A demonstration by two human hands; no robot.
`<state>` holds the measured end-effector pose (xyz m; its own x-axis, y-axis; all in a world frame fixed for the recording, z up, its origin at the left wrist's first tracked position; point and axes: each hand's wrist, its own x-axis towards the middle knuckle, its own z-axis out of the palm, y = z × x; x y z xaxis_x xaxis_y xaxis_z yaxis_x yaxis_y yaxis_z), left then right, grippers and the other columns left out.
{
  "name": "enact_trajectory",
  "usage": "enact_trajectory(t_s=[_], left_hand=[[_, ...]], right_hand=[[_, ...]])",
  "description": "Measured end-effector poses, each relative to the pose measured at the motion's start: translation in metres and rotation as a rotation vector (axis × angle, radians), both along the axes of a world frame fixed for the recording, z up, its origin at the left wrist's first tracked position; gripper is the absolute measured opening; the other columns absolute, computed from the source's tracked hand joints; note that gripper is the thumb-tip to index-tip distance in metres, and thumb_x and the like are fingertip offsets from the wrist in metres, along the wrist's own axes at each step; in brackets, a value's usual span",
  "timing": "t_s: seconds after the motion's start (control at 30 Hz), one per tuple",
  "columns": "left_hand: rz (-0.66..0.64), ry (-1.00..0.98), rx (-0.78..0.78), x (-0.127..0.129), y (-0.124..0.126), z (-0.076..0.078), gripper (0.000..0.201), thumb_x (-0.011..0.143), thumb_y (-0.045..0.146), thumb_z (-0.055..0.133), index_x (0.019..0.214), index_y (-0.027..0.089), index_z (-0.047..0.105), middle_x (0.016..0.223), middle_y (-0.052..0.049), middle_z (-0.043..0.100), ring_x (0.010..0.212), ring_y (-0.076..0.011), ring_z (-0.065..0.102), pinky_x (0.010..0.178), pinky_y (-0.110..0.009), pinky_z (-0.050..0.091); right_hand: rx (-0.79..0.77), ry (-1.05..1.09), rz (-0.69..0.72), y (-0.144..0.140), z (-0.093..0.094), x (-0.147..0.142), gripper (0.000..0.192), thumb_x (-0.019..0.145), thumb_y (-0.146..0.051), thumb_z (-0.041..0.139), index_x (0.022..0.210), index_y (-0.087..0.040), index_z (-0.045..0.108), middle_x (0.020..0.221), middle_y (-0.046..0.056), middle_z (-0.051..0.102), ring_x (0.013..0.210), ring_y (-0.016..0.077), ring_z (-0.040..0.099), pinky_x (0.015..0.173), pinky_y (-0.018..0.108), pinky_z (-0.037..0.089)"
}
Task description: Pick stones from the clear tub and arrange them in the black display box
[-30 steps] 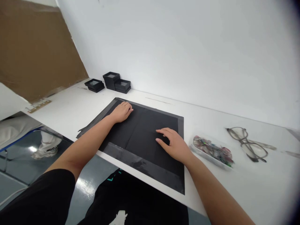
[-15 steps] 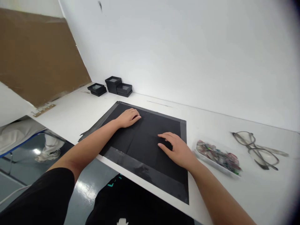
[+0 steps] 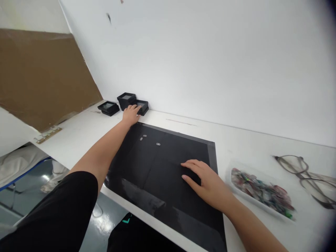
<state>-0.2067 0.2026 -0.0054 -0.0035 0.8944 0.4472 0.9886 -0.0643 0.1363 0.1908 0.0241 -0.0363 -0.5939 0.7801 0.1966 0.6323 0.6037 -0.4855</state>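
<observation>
A black mat (image 3: 168, 164) lies flat on the white table (image 3: 244, 147). My right hand (image 3: 207, 182) rests palm down on the mat's right part, fingers spread, holding nothing. My left hand (image 3: 131, 114) is stretched to the far left, past the mat's back corner, its fingers touching a low black box (image 3: 142, 106) by the wall. A taller black box (image 3: 126, 100) and another flat one (image 3: 108, 107) stand just left of it. Three small pale pieces (image 3: 149, 139) lie on the mat near its back edge.
A clear tray of several small coloured pieces (image 3: 262, 192) sits right of the mat. Glasses (image 3: 304, 171) lie at the far right. A brown board (image 3: 39, 77) leans at the left. The white wall runs along the table's back.
My left hand left the mat and reached back left to the black boxes, uncovering small pale pieces on the mat. My right hand stayed put. The view shifted.
</observation>
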Motion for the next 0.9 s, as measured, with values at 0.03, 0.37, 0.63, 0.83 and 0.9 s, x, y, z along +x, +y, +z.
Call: enact_trajectory(t_s=[0.03, 0.37, 0.63, 0.83, 0.9], left_hand=[[-0.007, 0.003, -0.004, -0.003, 0.004, 0.0, 0.037, 0.085, 0.027, 0.058, 0.122, 0.019, 0.059, 0.134, -0.016, 0.056, 0.125, -0.0371, 0.043, 0.098, -0.051, 0.037], [-0.262, -0.073, 0.041, 0.036, 0.01, 0.024, 0.015, 0.093, 0.029, 0.056, 0.098, 0.017, 0.064, 0.111, -0.012, 0.068, 0.112, -0.0285, 0.054, 0.099, -0.045, 0.039], [-0.558, -0.295, 0.161, 0.193, -0.065, 0.029, 0.029, 0.099, 0.043, 0.049, 0.111, 0.019, 0.061, 0.104, -0.006, 0.069, 0.087, -0.0133, 0.062, 0.082, -0.028, 0.051], [-0.944, -0.653, 0.01, 0.252, -0.147, 0.041, 0.03, 0.092, 0.05, 0.058, 0.1, 0.022, 0.065, 0.097, -0.005, 0.071, 0.081, -0.0143, 0.064, 0.074, -0.03, 0.052], [-0.902, -0.704, -0.096, 0.247, -0.165, 0.049, 0.03, 0.089, 0.05, 0.063, 0.096, 0.021, 0.066, 0.093, -0.005, 0.071, 0.076, -0.0133, 0.061, 0.068, -0.029, 0.05]], right_hand=[[0.0, -0.003, 0.0, 0.0, 0.0, 0.0, 0.033, 0.094, -0.04, 0.053, 0.122, -0.027, 0.064, 0.125, 0.008, 0.065, 0.114, 0.027, 0.061, 0.099, 0.05, 0.051], [0.007, -0.015, 0.001, -0.002, -0.001, 0.0, 0.033, 0.095, -0.039, 0.052, 0.124, -0.028, 0.062, 0.126, 0.008, 0.064, 0.112, 0.0267, 0.061, 0.097, 0.05, 0.051], [-0.057, 0.294, -0.262, -0.006, 0.002, -0.009, 0.029, 0.094, -0.047, 0.052, 0.112, -0.026, 0.064, 0.099, 0.006, 0.071, 0.08, 0.0203, 0.065, 0.071, 0.036, 0.056], [0.091, 0.634, -0.516, -0.012, 0.013, -0.002, 0.027, 0.094, -0.047, 0.051, 0.104, -0.023, 0.058, 0.095, 0.008, 0.066, 0.076, 0.0206, 0.063, 0.066, 0.034, 0.054], [0.263, 0.547, -0.505, -0.015, 0.017, 0.001, 0.022, 0.091, -0.044, 0.055, 0.095, -0.022, 0.059, 0.087, 0.007, 0.064, 0.073, 0.0214, 0.061, 0.068, 0.037, 0.052]])
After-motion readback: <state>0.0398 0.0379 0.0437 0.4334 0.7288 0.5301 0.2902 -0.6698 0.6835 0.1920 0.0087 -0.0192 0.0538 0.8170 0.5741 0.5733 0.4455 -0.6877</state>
